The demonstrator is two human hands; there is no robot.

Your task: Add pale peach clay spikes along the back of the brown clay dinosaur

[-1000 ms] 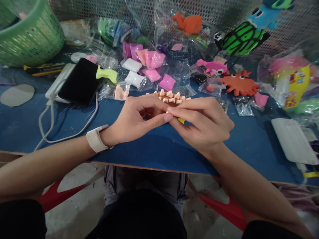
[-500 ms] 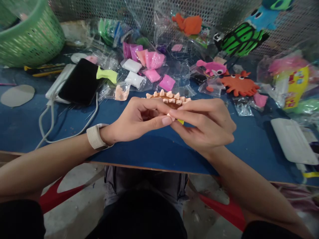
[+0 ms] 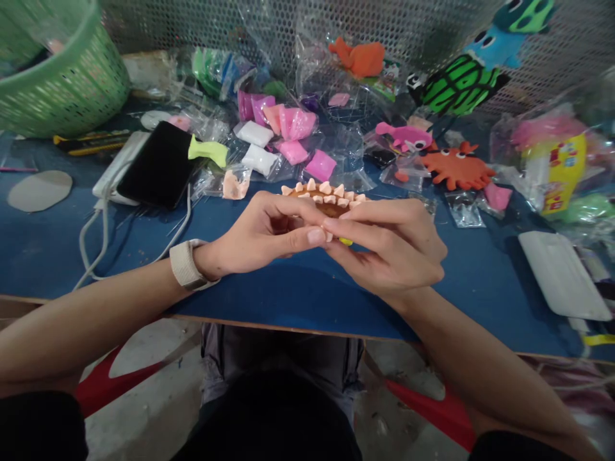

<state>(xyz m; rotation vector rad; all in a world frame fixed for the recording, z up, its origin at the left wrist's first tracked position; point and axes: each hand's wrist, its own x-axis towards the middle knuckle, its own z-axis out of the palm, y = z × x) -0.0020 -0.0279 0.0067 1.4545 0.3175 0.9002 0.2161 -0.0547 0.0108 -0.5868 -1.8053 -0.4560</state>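
A brown clay figure [image 3: 331, 208] with rows of pale peach triangular spikes is held between my hands, above the table's middle. My left hand [image 3: 269, 232] is closed on its near side, thumb and forefinger pressed together. My right hand [image 3: 396, 243] pinches a small peach clay piece [image 3: 328, 236] right at the left thumb tip. Under the right fingers a bit of yellow [image 3: 345, 241] shows. The figure's underside and most of its near side are hidden by my fingers.
Clay packets [image 3: 293, 152] and plastic bags lie behind my hands. A black phone [image 3: 156, 164] with a white cable is at left, beneath a green basket [image 3: 91, 83]. On the right are an orange clay crab [image 3: 459, 168], a turtle figure [image 3: 461, 83] and a white power bank [image 3: 562, 275].
The view has shifted slightly. My hands stay together on the figure, while the right fingertips and the small peach piece have moved a little at the left thumb.
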